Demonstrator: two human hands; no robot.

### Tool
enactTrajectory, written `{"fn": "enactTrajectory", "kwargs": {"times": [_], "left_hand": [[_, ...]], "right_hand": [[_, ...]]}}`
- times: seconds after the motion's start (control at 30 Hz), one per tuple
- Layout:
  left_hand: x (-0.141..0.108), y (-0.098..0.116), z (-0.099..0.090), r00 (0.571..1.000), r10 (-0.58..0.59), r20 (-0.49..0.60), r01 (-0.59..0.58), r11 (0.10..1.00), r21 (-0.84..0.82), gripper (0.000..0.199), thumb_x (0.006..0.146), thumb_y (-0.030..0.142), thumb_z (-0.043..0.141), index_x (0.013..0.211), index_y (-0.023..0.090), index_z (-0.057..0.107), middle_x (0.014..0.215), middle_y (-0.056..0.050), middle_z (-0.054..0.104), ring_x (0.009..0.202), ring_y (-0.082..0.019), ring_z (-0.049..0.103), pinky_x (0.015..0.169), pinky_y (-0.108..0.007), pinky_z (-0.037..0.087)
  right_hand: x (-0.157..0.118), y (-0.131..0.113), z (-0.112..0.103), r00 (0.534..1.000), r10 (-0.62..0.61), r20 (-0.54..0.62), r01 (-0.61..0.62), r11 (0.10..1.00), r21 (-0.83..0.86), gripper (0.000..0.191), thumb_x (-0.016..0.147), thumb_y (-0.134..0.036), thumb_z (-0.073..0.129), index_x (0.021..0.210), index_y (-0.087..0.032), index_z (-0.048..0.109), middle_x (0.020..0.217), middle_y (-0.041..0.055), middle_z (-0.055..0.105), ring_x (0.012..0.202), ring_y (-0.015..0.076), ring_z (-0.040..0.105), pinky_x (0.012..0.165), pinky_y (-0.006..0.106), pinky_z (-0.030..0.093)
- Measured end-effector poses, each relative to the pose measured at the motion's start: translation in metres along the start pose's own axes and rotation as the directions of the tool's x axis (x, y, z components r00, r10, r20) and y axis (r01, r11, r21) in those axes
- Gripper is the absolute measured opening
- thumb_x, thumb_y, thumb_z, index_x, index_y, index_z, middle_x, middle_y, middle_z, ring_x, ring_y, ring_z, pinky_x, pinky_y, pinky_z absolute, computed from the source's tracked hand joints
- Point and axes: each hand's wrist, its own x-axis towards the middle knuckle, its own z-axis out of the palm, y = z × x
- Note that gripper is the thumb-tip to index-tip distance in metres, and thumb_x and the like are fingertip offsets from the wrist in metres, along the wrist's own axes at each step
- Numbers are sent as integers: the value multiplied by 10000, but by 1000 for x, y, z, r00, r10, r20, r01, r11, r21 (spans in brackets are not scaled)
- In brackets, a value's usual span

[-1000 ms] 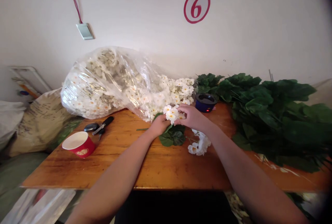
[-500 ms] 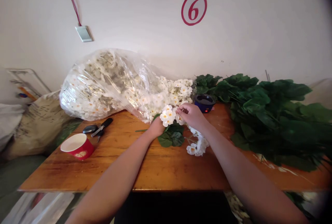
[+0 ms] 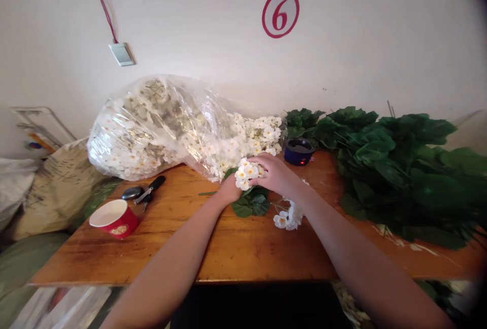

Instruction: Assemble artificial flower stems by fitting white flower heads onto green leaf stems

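A cluster of white artificial flowers point(image 3: 246, 172) with yellow centres sits between my two hands above the table. My left hand point(image 3: 230, 190) is closed around the stem of a leafy artificial flower spray, its fingers partly hidden by blossoms. Green leaves point(image 3: 251, 203) hang just below it, and a stem end pokes out to the left. My right hand point(image 3: 272, 172) curls round the right side of the blossoms, fingers against the petals. Under my right wrist, another white flower sprig point(image 3: 289, 216) lies on the table.
A clear plastic bag point(image 3: 152, 126) of white flowers lies along the wall. Green leaf stems point(image 3: 403, 176) are piled at right, beside a dark blue heating pot point(image 3: 299, 152) with a red light. A red paper cup point(image 3: 116, 219) and black-handled snips point(image 3: 152, 189) rest on the wooden table point(image 3: 266, 258) at left.
My right hand has moved slightly left and down, from a fingertip pinch beside the blossoms to curling round them. My left hand stays in nearly the same place.
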Motion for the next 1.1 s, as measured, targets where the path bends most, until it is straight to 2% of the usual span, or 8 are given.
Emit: {"fn": "enactTrajectory", "kwargs": {"times": [0.23, 0.37, 0.43, 0.53, 0.63, 0.73, 0.93, 1.1], "left_hand": [[0, 0, 0, 998, -59, 17, 57, 994, 97, 133, 797, 206, 564, 844, 165, 682, 904, -82, 699, 865, -230, 612, 882, -354, 461], [-2, 6, 0, 993, -109, 42, 109, 994, 2, 188, 835, 297, 545, 841, 147, 658, 834, -49, 666, 775, -187, 571, 781, -304, 451], [-4, 11, 1, 984, -171, 45, 173, 984, -49, 264, 848, 390, 548, 834, 144, 642, 725, -15, 610, 683, -151, 524, 679, -266, 426], [-6, 16, 1, 971, -233, 48, 235, 970, -64, 377, 838, 518, 554, 829, 149, 630, 635, 19, 525, 581, -110, 439, 565, -234, 350], [-6, 17, 0, 966, -249, 66, 253, 966, -59, 405, 814, 555, 572, 829, 155, 635, 638, 22, 527, 570, -103, 428, 545, -230, 326], [-6, 15, -1, 966, -253, 57, 255, 967, -24, 397, 808, 554, 576, 825, 163, 639, 665, 18, 557, 594, -109, 453, 561, -230, 336], [-5, 12, -1, 969, -238, 58, 238, 971, 2, 366, 819, 524, 562, 814, 165, 638, 707, 8, 587, 648, -122, 488, 590, -227, 353], [-5, 14, -2, 968, -243, 69, 244, 970, -2, 355, 821, 512, 559, 811, 166, 638, 694, 9, 582, 640, -125, 492, 586, -228, 359]], "right_hand": [[2, -2, 13, 993, 14, -113, -10, 999, 34, 43, 732, -183, 727, 768, -186, 704, 856, 54, 668, 795, 178, 613, 740, 303, 468], [3, 2, 7, 969, 104, -223, -84, 992, 98, 61, 719, -211, 723, 673, -184, 693, 789, 45, 690, 740, 176, 621, 696, 296, 462], [3, 5, -2, 922, 187, -339, -128, 973, 190, 81, 701, -248, 724, 670, -180, 693, 788, 45, 699, 744, 182, 630, 692, 293, 469], [6, 13, -22, 788, 385, -481, -191, 895, 404, 113, 670, -264, 699, 732, -170, 709, 717, 29, 690, 609, 153, 598, 564, 261, 452], [13, 28, -51, 659, 558, -505, -238, 791, 564, 159, 624, -199, 648, 761, -148, 710, 538, -9, 619, 433, 109, 490, 426, 222, 371], [24, 49, -88, 596, 634, -493, -333, 754, 567, 185, 558, -119, 601, 717, -125, 695, 441, -24, 563, 387, 104, 471, 397, 209, 363], [42, 86, -145, 672, 601, -433, -641, 764, 67, 171, 603, -131, 627, 743, -114, 723, 493, 20, 618, 453, 148, 569, 458, 225, 439], [52, 105, -139, 754, 557, -348, -644, 730, -228, 117, 581, -133, 662, 666, -130, 742, 617, 71, 694, 634, 202, 659, 635, 252, 489]]}}
